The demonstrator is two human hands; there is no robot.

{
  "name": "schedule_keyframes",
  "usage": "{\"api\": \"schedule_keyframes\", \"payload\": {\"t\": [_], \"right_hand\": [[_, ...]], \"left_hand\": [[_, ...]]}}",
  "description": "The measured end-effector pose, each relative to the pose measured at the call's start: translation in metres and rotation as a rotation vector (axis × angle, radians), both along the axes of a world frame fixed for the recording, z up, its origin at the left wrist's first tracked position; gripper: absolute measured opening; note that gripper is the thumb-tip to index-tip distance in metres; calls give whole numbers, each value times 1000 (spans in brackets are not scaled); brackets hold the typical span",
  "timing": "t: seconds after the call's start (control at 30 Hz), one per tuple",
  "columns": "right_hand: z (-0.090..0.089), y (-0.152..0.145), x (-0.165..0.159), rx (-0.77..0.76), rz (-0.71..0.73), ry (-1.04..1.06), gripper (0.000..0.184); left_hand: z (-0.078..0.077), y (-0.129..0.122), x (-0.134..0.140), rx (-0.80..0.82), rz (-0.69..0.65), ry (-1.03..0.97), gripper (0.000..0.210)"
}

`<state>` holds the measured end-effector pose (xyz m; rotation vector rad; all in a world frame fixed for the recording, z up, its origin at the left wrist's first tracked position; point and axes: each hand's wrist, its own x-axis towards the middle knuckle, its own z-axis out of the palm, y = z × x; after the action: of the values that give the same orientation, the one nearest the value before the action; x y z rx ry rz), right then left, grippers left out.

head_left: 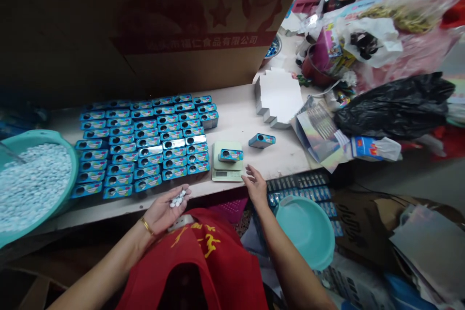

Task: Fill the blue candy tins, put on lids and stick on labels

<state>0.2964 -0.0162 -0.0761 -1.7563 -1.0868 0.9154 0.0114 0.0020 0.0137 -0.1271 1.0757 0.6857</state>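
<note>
My left hand (165, 210) is cupped palm up at the table's front edge. A small heap of round white candies (178, 199) rests in it. To the right, my right hand (255, 185) holds nothing; its fingers are apart, beside the right front corner of a pale green digital scale (227, 175). One blue candy box (231, 155) lies on the scale's platform. Another blue box (261, 140) stands on the table just beyond my right hand. Left of the scale are packed rows of similar blue boxes (149, 149), each with a dark round spot on top.
A turquoise basin (69, 147) full of pale candies stands at the far left. Behind the rows rises a large cardboard carton (203, 65). White stacked cards (279, 94), a black plastic bag (392, 106) and clutter lie right. Below is another turquoise basin (307, 230).
</note>
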Motion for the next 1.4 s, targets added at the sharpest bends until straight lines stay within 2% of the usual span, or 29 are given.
{"api": "schedule_keyframes", "payload": {"t": [0.17,0.3,0.4,0.47,0.53,0.63,0.73,0.8,0.9,1.03,1.13,1.23,1.4], "right_hand": [[0,30,4,24,116,-8,54],[-7,50,2,56,202,-23,56],[-12,63,-2,41,259,-21,49],[-7,68,-6,40,270,-25,40],[8,70,-8,103,261,-87,35],[50,66,-12,268,311,-284,35],[94,60,-19,386,490,-531,41],[116,57,-26,448,624,-705,46],[132,56,-40,532,782,-896,48],[134,53,-54,591,929,-954,46],[128,52,-56,572,893,-921,47],[119,51,-52,534,724,-837,48],[105,47,-44,439,425,-571,45]], "left_hand": [[-1,-2,0,-51,53,20,18],[-3,-2,0,-53,72,9,19],[-4,5,7,-26,90,-11,20],[-4,14,16,2,94,-36,21],[-3,26,27,32,89,-69,22],[-3,46,46,68,84,-120,24],[-6,63,64,100,113,-157,28],[-9,72,74,123,137,-172,28],[-13,78,85,154,143,-237,30],[-14,76,88,144,106,-340,29],[-14,74,86,144,115,-339,26],[-14,74,82,152,155,-274,22],[-20,75,77,129,196,-173,12]]}}
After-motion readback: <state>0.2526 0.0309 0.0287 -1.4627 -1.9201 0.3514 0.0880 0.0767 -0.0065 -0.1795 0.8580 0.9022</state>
